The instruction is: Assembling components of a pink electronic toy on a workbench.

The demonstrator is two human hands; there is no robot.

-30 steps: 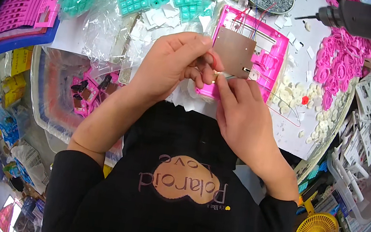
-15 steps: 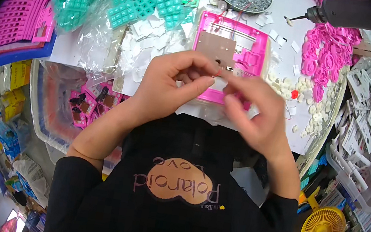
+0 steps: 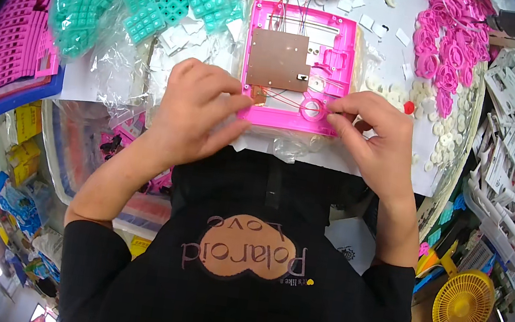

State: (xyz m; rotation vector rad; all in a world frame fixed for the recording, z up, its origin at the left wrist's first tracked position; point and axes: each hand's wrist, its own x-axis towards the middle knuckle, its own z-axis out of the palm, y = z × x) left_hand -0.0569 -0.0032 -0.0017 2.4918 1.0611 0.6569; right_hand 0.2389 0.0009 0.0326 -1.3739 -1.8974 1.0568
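- Just changed: half a second ago both hands were bunched together over the lower part of the housing. Now they're apart, one at each side, and the lower bay shows.
- Left hand (image 3: 195,109): thumb and index spread with a clear gap, nothing held between them. Index tip is at the lower left corner, on or just beside a copper-coloured disc (image 3: 258,94).
- Right hand (image 3: 376,135): thumb and index drawn close together at the right wall, by a pink ring (image 3: 312,109). Can't tell whether they pinch the ring's edge or just rest there; the fingertips hide the contact.
- Pink housing (image 3: 283,121): in front of the torso, open side up, on clear plastic (image 3: 289,147), between the hands.
- Red wires (image 3: 278,94): were up at the fingers a second ago, now run low across the bay between disc and ring. For the work, that means disc, wires and ring all sit within the housing outline.
- Brown board (image 3: 278,58): upper left in the housing, neither hand on it.
- Around it: white discs (image 3: 448,139) to the right, teal keypads (image 3: 161,6) upper left.
- Whole view has shifted too; the dark tool at upper right has dropped out.
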